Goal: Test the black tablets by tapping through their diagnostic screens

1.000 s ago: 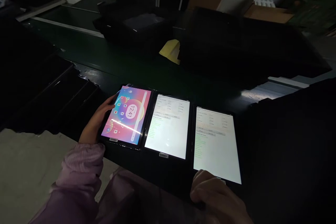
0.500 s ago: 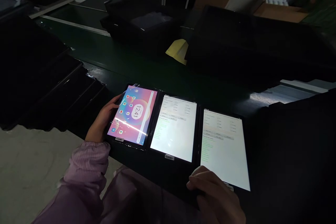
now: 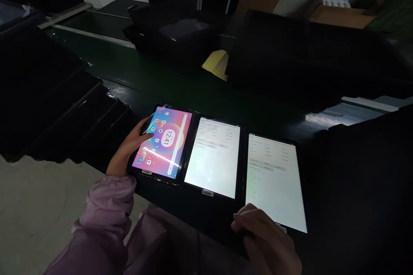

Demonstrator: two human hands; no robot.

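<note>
1. Now your left hand (image 3: 127,150) grips the left edge of the leftmost tablet (image 3: 163,142), fingers curled around it.
2. Your right hand (image 3: 263,234) curls at the rightmost tablet's (image 3: 274,180) near edge; you cannot tell if it grips.
3. Beside them, the middle tablet (image 3: 213,157) completes the row along the near edge of the worktop (image 3: 167,90).

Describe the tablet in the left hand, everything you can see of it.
The tablet is a slim, black-framed slate with a glossy lit screen, tilted slightly on a dark green conveyor belt. Its pink, blue and orange wallpaper shows app icons and a sideways clock reading 12:41, crossed by a bright glare streak. A small white label sits at its near edge. The left hand wraps its left edge; a neighbouring tablet lies alongside.
</note>
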